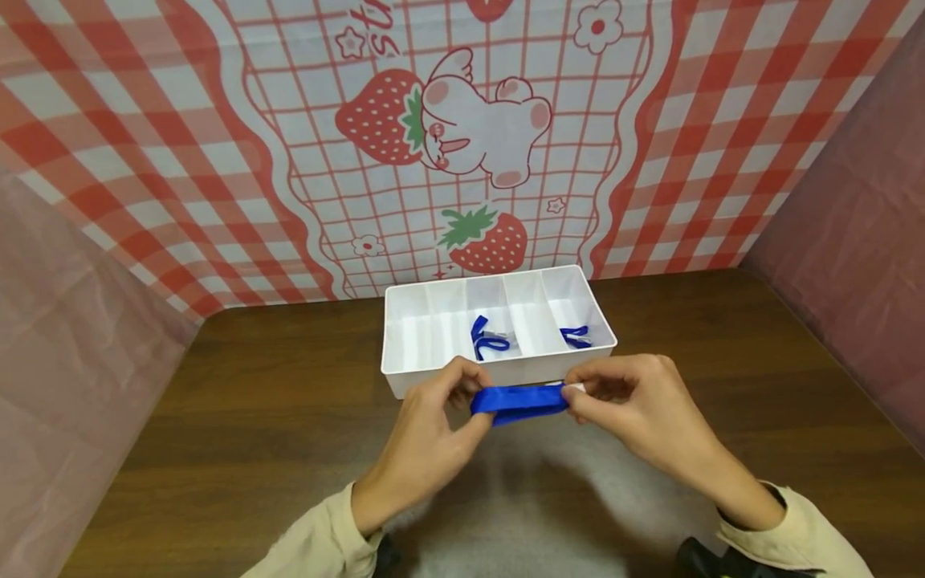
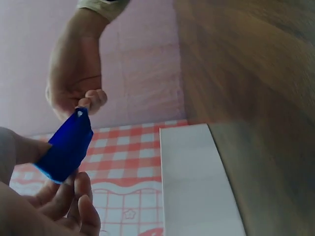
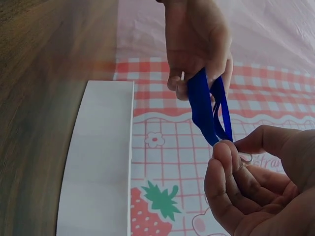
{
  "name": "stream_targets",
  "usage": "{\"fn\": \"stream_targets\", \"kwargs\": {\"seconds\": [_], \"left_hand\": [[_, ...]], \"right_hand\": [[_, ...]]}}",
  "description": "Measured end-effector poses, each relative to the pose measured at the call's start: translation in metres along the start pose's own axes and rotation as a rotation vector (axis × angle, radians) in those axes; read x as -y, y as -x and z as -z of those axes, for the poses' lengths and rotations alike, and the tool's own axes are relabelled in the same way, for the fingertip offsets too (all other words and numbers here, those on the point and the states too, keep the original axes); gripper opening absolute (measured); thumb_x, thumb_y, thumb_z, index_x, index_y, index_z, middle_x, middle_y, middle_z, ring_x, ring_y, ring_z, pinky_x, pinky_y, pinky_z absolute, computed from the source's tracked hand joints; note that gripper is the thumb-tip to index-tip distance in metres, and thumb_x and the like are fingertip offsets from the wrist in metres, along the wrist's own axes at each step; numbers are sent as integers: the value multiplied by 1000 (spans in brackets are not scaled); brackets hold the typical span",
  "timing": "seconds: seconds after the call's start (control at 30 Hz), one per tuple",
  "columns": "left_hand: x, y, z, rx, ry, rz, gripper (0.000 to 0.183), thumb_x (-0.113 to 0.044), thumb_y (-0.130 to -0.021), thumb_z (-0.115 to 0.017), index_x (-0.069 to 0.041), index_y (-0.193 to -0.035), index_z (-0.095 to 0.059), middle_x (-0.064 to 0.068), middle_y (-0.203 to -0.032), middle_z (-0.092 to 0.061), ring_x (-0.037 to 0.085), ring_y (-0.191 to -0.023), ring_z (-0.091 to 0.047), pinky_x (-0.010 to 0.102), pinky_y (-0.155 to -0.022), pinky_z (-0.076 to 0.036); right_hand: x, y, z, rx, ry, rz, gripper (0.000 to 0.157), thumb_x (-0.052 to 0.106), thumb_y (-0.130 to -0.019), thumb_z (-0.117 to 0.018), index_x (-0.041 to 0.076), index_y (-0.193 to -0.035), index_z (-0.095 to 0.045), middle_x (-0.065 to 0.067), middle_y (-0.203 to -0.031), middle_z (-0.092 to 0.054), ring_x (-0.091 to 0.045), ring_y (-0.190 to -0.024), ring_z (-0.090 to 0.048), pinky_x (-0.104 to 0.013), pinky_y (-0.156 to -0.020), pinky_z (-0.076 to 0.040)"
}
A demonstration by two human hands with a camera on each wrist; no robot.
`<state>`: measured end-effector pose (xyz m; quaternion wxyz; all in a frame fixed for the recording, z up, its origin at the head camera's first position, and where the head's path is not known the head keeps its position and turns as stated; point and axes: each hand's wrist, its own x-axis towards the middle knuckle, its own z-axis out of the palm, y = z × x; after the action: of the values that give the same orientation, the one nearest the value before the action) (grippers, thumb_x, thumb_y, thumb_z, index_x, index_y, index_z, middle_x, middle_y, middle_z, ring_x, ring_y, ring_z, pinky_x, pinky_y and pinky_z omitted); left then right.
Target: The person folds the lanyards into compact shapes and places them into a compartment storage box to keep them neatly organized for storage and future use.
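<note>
A blue lanyard [image 1: 522,403], folded into flat loops, is stretched between both hands in front of the white box. The left hand [image 1: 433,437] pinches its left end between thumb and fingers; in the left wrist view the blue band [image 2: 66,147] spans from those fingers to the other hand. With thumb and fingertips, the right hand [image 1: 646,413] grips the opposite end, where something small and white shows. Seen from the right wrist, the strap [image 3: 201,105] hangs in separate loops, and a small metal-like piece [image 3: 246,158] pokes out by the right fingers.
The white divided box [image 1: 499,369] stands at the back of the wooden table [image 1: 289,417]. One compartment holds a blue strap [image 1: 493,343] with a clear piece; the rightmost holds another blue strap [image 1: 576,337]. Behind hangs a strawberry-print cloth [image 1: 289,160], with pink cloth [image 1: 853,209] at the sides.
</note>
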<state>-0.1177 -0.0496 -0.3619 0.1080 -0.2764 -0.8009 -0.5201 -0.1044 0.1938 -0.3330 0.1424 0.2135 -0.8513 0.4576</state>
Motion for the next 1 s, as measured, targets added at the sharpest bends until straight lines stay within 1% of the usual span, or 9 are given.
{"fn": "stream_targets", "kwargs": {"seconds": [0.17,0.27,0.37,0.43,0.6,0.67,0.77,0.87,1.0], "left_hand": [[0,-1,2,136,211,36,18,-7,-89,-73,-11,-94,-56,-1,-101,-68,14,-93,-65,33,-83,-52],[1,-1,2,176,271,40,21,-8,-90,-72,-10,-92,-52,3,-109,-70,16,-101,-66,36,-88,-52],[0,0,1,185,287,38,23,-6,-90,-72,-9,-91,-49,4,-112,-71,16,-104,-66,36,-88,-52],[-1,0,1,183,320,46,22,-3,-90,-71,-9,-90,-49,4,-109,-71,18,-102,-67,36,-87,-52],[-4,1,0,169,478,55,21,6,-90,-66,-6,-92,-49,10,-104,-66,23,-99,-64,34,-90,-52],[-4,2,-1,166,515,40,22,9,-89,-66,-5,-93,-49,15,-105,-65,26,-101,-63,34,-92,-51],[-4,2,-2,171,502,13,24,12,-88,-65,-5,-92,-48,19,-108,-64,27,-104,-64,33,-93,-50],[-4,2,-1,173,392,-8,26,9,-85,-68,-8,-91,-50,15,-109,-67,23,-103,-65,32,-87,-52],[-5,2,-1,198,217,-22,24,3,-84,-74,-11,-100,-62,2,-102,-72,13,-94,-66,30,-80,-53]], "right_hand": [[0,-1,0,6,-6,4,12,-2,-82,-77,9,-84,-75,9,-65,-64,-4,-58,-61,-19,-51,-50],[-1,-2,2,68,-95,-27,7,-1,-85,-74,6,-86,-74,5,-66,-66,-8,-59,-63,-22,-52,-52],[-3,-3,5,160,-217,-76,3,0,-90,-70,2,-90,-73,0,-67,-67,-13,-60,-64,-26,-55,-54],[-5,-4,8,213,-279,-110,5,2,-93,-67,2,-91,-72,-3,-68,-67,-16,-60,-65,-29,-58,-55],[-6,-6,12,312,-340,-177,8,6,-96,-64,2,-91,-70,-7,-68,-67,-21,-62,-66,-33,-63,-55],[-5,-6,13,338,-354,-201,9,6,-96,-64,1,-91,-69,-8,-69,-67,-23,-63,-66,-34,-64,-56],[-4,-5,13,367,-375,-222,9,6,-96,-63,-1,-93,-69,-9,-71,-68,-22,-64,-67,-34,-65,-56],[-4,-5,13,394,-409,-211,10,5,-97,-62,-3,-96,-69,-9,-74,-69,-21,-66,-68,-34,-66,-57],[-2,-3,9,421,-461,-183,9,4,-97,-62,-4,-98,-68,-10,-78,-71,-19,-68,-69,-36,-65,-59]]}}
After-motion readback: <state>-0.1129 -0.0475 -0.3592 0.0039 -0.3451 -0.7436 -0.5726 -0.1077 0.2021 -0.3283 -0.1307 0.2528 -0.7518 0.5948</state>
